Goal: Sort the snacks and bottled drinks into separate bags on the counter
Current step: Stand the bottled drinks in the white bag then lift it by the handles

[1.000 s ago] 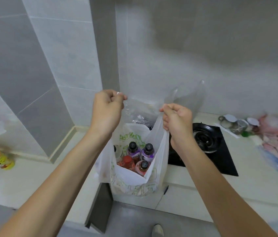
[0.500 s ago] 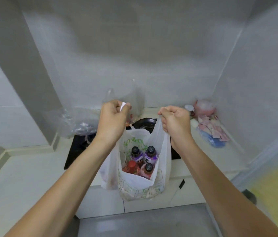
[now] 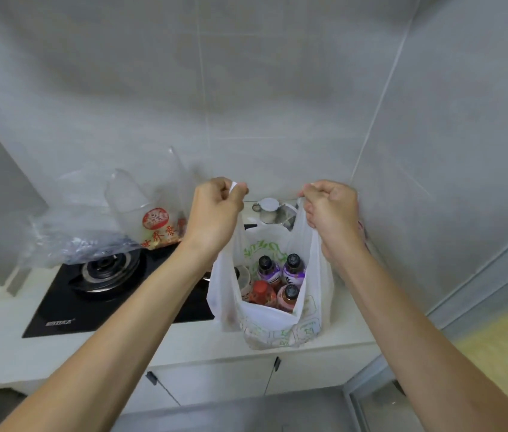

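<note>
A white plastic bag (image 3: 265, 325) with green print stands on the counter (image 3: 340, 335) at its right end. Several bottled drinks (image 3: 280, 282) stand upright inside, with black and red caps showing. My left hand (image 3: 215, 213) grips the bag's left handle, and my right hand (image 3: 330, 210) grips the right handle, holding the bag's mouth wide. A clear plastic bag (image 3: 140, 219) with red print sits behind the stove, left of my left hand. Its contents are hard to make out.
A black gas stove (image 3: 96, 291) lies on the counter to the left of the white bag. A lidded jar (image 3: 268, 210) stands against the tiled wall behind the bag. Cabinet doors (image 3: 215, 381) are below the counter edge.
I have carried the white bag rightward past the stove and it now rests on the counter's right end. Both hands keep their hold on the handles.
</note>
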{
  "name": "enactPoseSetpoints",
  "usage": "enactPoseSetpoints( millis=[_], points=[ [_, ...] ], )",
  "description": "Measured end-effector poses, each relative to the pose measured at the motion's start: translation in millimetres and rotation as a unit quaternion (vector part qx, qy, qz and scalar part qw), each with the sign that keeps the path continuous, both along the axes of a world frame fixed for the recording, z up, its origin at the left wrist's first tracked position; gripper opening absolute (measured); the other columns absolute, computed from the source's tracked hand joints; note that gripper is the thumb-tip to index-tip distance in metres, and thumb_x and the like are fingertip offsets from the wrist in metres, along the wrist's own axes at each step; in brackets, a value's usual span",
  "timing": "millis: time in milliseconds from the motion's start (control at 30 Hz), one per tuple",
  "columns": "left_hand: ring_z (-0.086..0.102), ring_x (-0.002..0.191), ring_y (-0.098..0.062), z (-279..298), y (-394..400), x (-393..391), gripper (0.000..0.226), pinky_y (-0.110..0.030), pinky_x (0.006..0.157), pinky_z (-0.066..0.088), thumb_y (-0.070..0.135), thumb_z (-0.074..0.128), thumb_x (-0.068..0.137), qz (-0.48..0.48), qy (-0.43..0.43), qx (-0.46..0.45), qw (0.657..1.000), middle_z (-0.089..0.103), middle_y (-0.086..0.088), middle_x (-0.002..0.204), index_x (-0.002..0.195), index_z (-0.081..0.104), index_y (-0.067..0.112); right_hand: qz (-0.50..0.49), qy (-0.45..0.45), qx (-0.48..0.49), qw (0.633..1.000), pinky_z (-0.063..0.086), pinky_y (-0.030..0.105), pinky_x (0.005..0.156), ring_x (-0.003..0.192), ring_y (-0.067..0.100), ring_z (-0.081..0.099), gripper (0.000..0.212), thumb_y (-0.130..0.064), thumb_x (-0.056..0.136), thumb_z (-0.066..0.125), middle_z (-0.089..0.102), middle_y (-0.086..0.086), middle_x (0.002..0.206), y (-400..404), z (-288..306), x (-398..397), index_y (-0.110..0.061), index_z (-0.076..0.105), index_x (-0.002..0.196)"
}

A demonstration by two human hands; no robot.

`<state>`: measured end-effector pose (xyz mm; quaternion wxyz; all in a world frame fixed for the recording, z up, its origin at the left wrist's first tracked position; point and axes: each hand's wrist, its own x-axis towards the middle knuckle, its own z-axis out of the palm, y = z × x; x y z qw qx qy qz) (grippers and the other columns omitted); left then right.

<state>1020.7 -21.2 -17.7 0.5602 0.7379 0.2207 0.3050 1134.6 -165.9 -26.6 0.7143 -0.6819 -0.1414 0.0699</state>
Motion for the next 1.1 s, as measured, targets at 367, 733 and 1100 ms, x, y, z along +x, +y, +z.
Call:
enactPoseSetpoints(
  millis=[367, 733, 1100],
  points=[
    [0.043, 0.055, -0.019, -23.6, -4.9, 159.4, 0.037, -0.030, 0.056, 0.037, 0.021, 0.058, 0.101, -0.070, 0.033, 0.008, 0.997, 0.049, -0.012, 0.068, 0.086, 0.052, -0.012, -0.047, 0.017, -0.004, 0.999, 0.025, 0.022, 0.044, 0.046, 0.011, 0.031, 0.023, -0.003, 0.097, 0.061, 0.039, -0.002, 0.051, -14.2, -29.2, 141.4, -0.001, 0.069, 0.075],
    [0.047, 0.065, -0.021, -37.9, 25.4, 262.4, 0.028, -0.039, 0.064, 0.044, 0.026, 0.057, 0.102, -0.047, 0.055, 0.015, 0.997, 0.049, -0.011, 0.075, 0.080, 0.049, 0.011, -0.015, 0.023, 0.012, 1.000, 0.022, 0.022, 0.045, 0.049, 0.012, 0.029, 0.025, 0.001, 0.097, 0.057, 0.036, 0.001, 0.055, 13.9, -57.1, 250.9, -0.002, 0.067, 0.075],
    [0.046, 0.059, -0.017, -48.8, 50.8, 300.7, 0.029, -0.030, 0.057, 0.041, 0.013, 0.045, 0.107, -0.001, 0.077, -0.033, 0.997, 0.055, 0.002, 0.072, 0.107, 0.061, -0.012, 0.059, 0.008, -0.074, 0.995, 0.036, 0.025, 0.051, 0.045, 0.014, 0.041, 0.027, -0.005, 0.098, 0.060, 0.045, 0.004, 0.055, 42.3, -80.1, 323.7, 0.020, 0.055, 0.090]
  ],
)
